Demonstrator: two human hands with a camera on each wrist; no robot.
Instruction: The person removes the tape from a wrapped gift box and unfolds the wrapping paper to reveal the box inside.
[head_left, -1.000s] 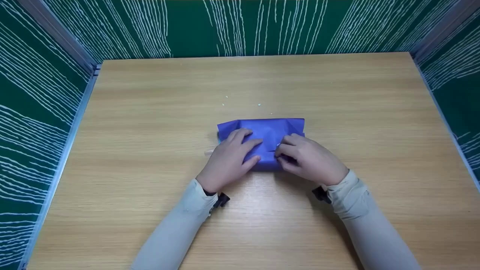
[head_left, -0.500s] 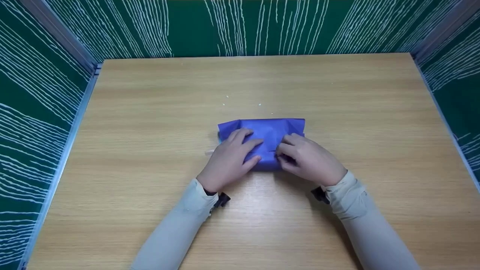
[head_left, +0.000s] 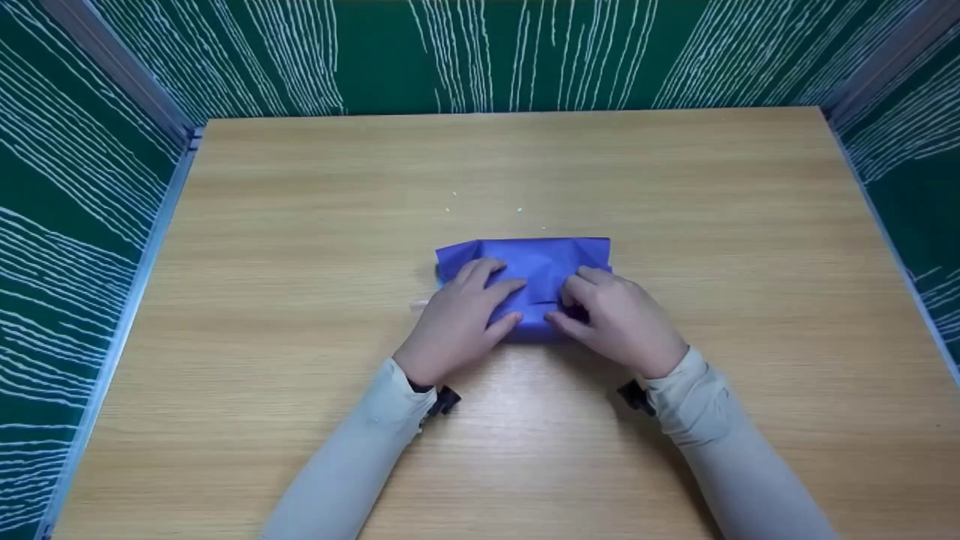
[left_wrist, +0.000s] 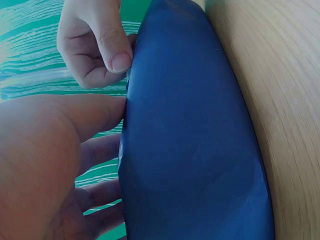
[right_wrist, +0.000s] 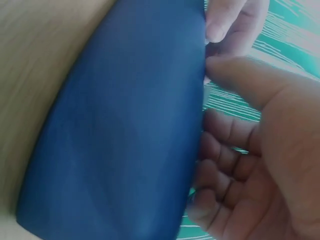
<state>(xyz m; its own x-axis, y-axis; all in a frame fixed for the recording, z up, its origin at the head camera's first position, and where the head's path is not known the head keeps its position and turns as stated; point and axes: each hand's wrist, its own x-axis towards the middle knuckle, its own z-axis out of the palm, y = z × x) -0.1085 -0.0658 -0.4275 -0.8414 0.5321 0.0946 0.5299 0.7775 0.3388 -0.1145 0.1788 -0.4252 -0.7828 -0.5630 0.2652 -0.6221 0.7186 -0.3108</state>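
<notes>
A package wrapped in blue-violet paper lies on the table, its far edge a loose, creased flap. My left hand rests on its left half with fingers spread and straight. My right hand is on the right half, thumb reaching toward the near side and forefinger bent. A short dark line of a paper edge shows between the hands. In the right wrist view, the right thumb touches the paper's top edge, apart from the loosely bent fingers. The near side of the package looks smooth in the left wrist view.
A pale translucent strip sticks out left of the package. Several tiny white scraps dot the wooden table beyond it. Green panels with white streaks stand behind the table and at both sides.
My right thumb and forefinger, close together before, have moved apart, and the right hand has shifted slightly. My left hand and the package have stayed in place.
</notes>
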